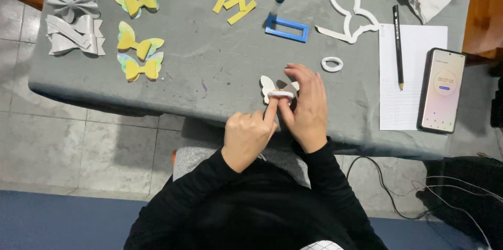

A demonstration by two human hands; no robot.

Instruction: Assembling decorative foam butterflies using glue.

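Pin the white paper bow (274, 88) flat with your right hand (306, 108); left hand (246, 136), forefinger extended, presses its centre band evenly.

From my feed I mostly see black: a long-sleeved black top filling the near part of the scene, with snug sleeves ending right at the wrists. Both the left hand (246, 137) and the right hand (306, 108) are bare; no rings or watch that I can spot. The fabric looks plain and matte.
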